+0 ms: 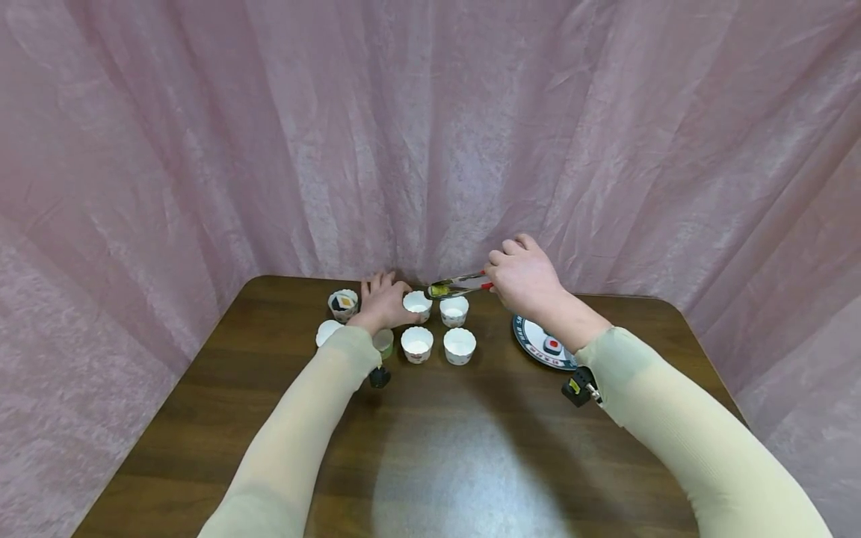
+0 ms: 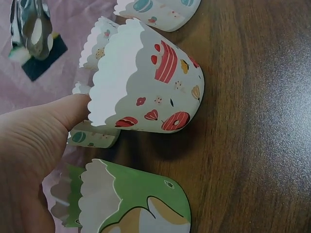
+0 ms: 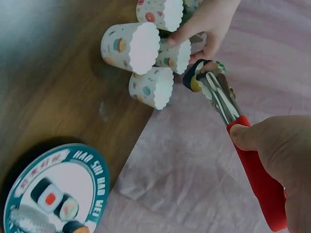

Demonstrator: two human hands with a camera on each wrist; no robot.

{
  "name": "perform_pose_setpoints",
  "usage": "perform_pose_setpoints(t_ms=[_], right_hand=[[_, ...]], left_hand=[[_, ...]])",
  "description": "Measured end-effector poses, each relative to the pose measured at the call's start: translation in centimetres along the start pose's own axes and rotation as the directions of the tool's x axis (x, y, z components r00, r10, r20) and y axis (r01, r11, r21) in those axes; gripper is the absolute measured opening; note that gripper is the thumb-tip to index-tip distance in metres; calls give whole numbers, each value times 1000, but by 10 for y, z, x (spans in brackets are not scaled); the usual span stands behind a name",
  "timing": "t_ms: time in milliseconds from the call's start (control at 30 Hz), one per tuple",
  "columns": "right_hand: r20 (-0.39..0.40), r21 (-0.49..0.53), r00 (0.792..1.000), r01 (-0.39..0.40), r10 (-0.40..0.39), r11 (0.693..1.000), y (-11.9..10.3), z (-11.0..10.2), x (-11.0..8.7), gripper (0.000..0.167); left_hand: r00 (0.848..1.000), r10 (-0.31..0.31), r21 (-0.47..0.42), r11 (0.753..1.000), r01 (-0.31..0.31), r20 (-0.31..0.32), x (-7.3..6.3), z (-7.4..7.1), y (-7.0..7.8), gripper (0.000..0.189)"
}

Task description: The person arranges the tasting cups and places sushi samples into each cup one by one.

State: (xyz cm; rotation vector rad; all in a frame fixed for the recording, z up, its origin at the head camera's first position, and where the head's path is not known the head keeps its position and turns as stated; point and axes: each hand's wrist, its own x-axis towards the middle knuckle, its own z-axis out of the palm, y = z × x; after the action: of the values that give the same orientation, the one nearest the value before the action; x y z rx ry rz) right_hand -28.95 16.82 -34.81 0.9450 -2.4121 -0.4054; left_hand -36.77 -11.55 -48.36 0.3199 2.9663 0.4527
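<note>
The right grip (image 1: 521, 273) is squeezing the tongs (image 3: 257, 179), which are pinching the sushi (image 1: 440, 291) near the far cups (image 1: 454, 312). The left grip (image 1: 386, 302) is pinching a cup (image 1: 418, 303). Squeezing softly and holding still should be stopping slips.

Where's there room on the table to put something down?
The table is bare between the two sleeves, in front of the cups, and in a smaller gap between cups and plate. It's crowded at the back, where cups cluster round the left hand.
</note>
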Motion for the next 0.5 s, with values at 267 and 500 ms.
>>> perform_pose_setpoints(t_ms=[267,500], right_hand=[[4,-6,1000,12,-12,1000,-9,9,18,17],[22,-38,999,35,-34,999,-17,14,28,13]], left_hand=[[1000,14,-14,1000,-14,6,-8,-7,6,67],[1000,16,-7,1000,-16,14,-5,-6,7,63]])
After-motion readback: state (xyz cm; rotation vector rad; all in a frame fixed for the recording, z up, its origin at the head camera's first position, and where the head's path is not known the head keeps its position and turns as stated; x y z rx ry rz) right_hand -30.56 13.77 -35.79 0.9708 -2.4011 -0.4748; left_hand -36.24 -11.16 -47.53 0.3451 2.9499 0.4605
